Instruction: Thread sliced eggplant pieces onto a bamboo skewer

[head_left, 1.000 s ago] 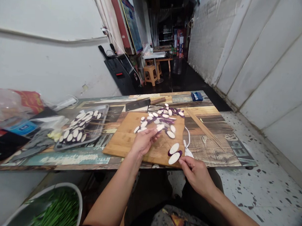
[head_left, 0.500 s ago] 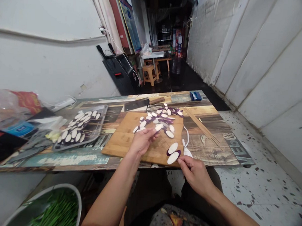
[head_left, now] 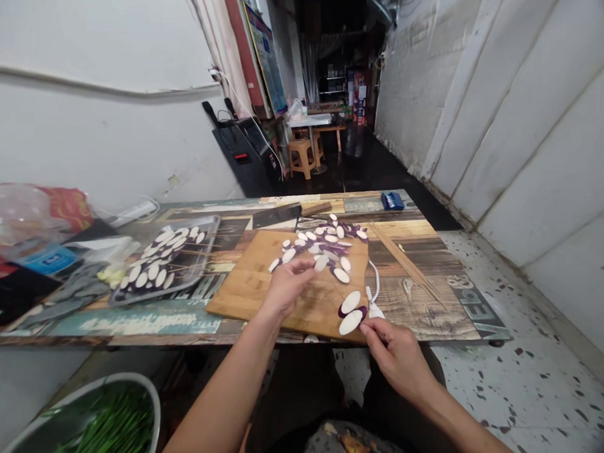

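On the wooden cutting board (head_left: 259, 285), which serves as the landmark here, eggplant slices are being threaded onto a skewer. The right hand (head_left: 396, 354) is held just off the board's near right corner, its fingers pinched shut on the end of a thin skewer, of which almost nothing shows; two threaded slices (head_left: 351, 312) lie on that corner of the board, just beyond the fingertips. The left hand (head_left: 285, 286) rests on the middle of the board, fingers loosely curled and half open, the fingertips touching or just short of a loose slice (head_left: 322, 261) at the near edge of the pile of slices (head_left: 326, 241) on the board's far right part; whether it is already gripped cannot be told. For this step to go well, one slice should be taken between thumb and forefinger by its purple rim, brought flat to the skewer tip, and pierced through the middle of the white flesh, so that it does not split. The skewer is best kept low and steady over the board, pointed away from the left fingers. To the left of the board a metal tray (head_left: 208, 249) holds finished skewers; beyond the board's far edge a cleaver (head_left: 277, 215) lies, and to its right spare bamboo skewers (head_left: 405, 261) are laid.
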`<state>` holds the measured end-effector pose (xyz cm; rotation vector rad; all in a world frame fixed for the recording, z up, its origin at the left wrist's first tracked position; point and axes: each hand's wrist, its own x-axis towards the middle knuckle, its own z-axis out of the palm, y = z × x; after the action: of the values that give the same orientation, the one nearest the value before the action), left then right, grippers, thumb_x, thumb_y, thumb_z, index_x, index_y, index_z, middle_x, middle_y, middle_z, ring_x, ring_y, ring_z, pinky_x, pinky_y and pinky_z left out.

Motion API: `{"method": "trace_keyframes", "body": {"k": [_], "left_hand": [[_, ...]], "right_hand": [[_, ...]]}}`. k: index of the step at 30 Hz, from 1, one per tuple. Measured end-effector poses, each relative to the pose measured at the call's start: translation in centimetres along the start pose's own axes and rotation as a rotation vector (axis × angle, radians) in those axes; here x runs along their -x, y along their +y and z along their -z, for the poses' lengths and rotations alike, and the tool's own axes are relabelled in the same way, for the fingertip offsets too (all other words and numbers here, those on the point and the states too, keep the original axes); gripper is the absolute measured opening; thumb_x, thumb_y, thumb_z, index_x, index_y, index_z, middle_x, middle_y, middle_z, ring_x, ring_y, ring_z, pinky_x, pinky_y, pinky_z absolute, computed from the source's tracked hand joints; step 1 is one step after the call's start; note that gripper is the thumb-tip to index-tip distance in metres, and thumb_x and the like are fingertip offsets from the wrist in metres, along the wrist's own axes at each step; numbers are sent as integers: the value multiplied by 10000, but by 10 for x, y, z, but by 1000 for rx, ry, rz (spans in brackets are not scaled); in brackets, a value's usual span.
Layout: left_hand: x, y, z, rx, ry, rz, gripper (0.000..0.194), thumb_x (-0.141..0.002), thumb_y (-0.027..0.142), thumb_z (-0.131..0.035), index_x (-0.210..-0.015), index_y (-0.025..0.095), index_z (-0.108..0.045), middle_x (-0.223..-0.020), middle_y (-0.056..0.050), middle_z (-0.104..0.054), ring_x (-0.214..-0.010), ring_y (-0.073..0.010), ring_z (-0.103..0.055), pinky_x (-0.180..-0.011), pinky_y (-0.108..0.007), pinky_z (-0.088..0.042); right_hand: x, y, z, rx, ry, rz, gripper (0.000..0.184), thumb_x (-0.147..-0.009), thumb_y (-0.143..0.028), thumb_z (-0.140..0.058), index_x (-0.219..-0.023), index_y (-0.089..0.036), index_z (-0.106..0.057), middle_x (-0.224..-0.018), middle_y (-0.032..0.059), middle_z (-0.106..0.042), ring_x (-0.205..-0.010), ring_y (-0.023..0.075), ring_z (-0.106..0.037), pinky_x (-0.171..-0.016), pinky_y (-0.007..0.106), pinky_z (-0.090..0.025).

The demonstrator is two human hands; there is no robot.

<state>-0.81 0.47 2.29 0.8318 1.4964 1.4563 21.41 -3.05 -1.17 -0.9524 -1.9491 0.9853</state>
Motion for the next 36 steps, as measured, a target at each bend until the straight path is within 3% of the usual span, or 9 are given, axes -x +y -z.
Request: {"method": "trace_keyframes", "body": {"k": [2, 4, 7, 11, 17, 25, 36], "left_hand": [[0, 0, 0, -57, -49, -45, 174, -552, 152, -725, -714, 118, -672, -633, 10, -617, -505, -49, -459, -465, -168, -324], [1, -1, 0, -24, -91, 4, 206, -557, 174, -733, -745, 127, -661, -619, 14, -615, -523, -64, -493, -496, -178, -355], [2, -2, 1, 133, -93, 104, 280, -543, 214, -782, -774, 136, -645, -679, 5, -632, -617, -94, -571, -583, -203, -436], [3, -1, 2, 304, -141, 142, 286, -556, 196, -806, -790, 97, -673, -739, -28, -650, -675, -94, -599, -675, -211, -493], [6, 3, 0, 321, -172, 198, 264, -674, 92, -721, -936, 90, -685, -779, -66, -682, -640, -89, -618, -618, -178, -520], [4, 3, -1, 406, -68, 234, 115, -740, 55, -650, -846, 80, -689, -773, -79, -701, -647, -107, -651, -587, -162, -546], [3, 0, -1, 449, -56, 241, 104, -733, 33, -647, -824, 70, -682, -799, -82, -705, -675, -111, -657, -647, -182, -560]], "right_hand": [[1, -2, 2, -10, 15, 15, 236, -923, -284, -426, -803, -176, -599, -688, -5, -582, -619, 139, -534, -582, 224, -357], [2, -6, 3, -10, 22, 27, 229, -924, -276, -429, -811, -178, -603, -692, -8, -590, -612, 134, -539, -576, 219, -360], [5, -9, 3, 4, 17, 47, 221, -927, -257, -428, -825, -182, -610, -708, -9, -605, -613, 132, -554, -581, 218, -368], [10, -9, 3, 8, 1, 68, 214, -934, -240, -418, -864, -187, -613, -777, 1, -627, -696, 141, -592, -641, 218, -394], [8, -6, 2, 63, 28, 53, 208, -924, -240, -422, -864, -181, -611, -758, 3, -625, -673, 144, -594, -624, 223, -401], [8, -9, 3, 72, 24, 54, 218, -920, -240, -412, -839, -185, -607, -745, 8, -629, -660, 148, -590, -606, 232, -404], [8, -6, 0, 42, 24, 38, 207, -919, -247, -427, -860, -180, -613, -769, 5, -638, -677, 147, -592, -622, 234, -397]]}}
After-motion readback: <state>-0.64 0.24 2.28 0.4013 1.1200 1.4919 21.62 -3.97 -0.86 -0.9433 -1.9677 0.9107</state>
